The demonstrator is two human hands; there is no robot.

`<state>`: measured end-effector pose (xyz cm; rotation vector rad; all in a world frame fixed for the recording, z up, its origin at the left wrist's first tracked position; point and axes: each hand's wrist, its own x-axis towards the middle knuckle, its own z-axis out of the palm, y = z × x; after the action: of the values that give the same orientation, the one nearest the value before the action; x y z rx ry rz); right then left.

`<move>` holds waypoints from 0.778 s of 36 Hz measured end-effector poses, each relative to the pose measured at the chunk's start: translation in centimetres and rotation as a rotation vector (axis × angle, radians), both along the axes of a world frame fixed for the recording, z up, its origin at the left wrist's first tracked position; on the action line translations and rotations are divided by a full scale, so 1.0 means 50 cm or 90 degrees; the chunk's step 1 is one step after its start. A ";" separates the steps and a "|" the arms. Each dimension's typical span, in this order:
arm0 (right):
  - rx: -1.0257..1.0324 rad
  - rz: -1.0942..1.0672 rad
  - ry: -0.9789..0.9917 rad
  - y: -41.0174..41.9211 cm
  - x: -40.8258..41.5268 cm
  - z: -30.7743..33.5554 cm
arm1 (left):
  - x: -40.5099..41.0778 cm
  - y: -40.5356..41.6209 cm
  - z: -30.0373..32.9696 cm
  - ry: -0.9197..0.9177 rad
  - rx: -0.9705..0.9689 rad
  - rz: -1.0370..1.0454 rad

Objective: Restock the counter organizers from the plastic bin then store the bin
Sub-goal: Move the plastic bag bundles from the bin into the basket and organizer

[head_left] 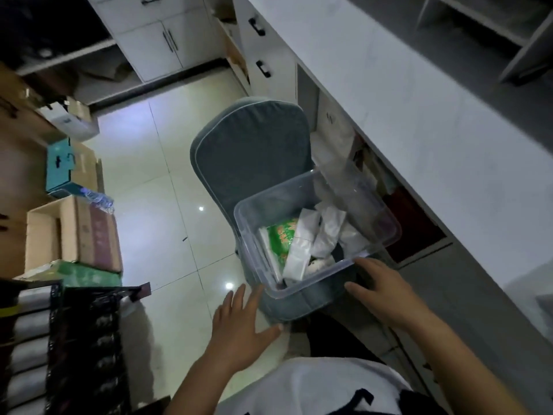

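Observation:
A clear plastic bin [254,232] sits on the seat of a grey cushioned chair [251,148]. Inside it lie a green packet [279,239] and several white packets [326,232]. My left hand [244,327] hovers with spread, straight fingers just left of the bin's near corner, holding nothing. My right hand [381,292] is spread at the bin's near right corner, its fingertips close to the rim; contact is unclear.
A long white counter [404,94] runs along the right, with open cubbies below and a grey shelf organizer [508,28] on top. Cardboard boxes [71,232] and a teal box [59,166] stack at the left. White cabinets stand at the back over tiled floor.

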<state>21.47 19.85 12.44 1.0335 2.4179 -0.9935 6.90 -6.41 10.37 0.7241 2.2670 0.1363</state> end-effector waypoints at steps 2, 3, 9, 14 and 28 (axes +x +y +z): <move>-0.013 0.008 0.007 0.036 -0.042 -0.018 | -0.036 0.016 -0.004 0.005 -0.041 0.000; -0.024 0.014 0.011 0.053 -0.062 -0.030 | -0.053 0.027 -0.006 0.010 -0.057 -0.001; -0.065 -0.011 -0.031 0.162 -0.148 -0.142 | -0.147 0.129 -0.041 -0.013 -0.107 -0.015; -0.039 0.046 -0.160 0.201 -0.156 -0.257 | -0.200 0.244 -0.090 -0.066 -0.072 -0.040; 0.077 0.085 -0.161 0.140 -0.089 -0.413 | -0.327 0.388 -0.365 -0.142 -0.178 -0.126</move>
<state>17.02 26.86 -8.20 0.9588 2.3227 -0.6381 -9.47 12.99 -7.87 0.7384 1.9398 -0.1830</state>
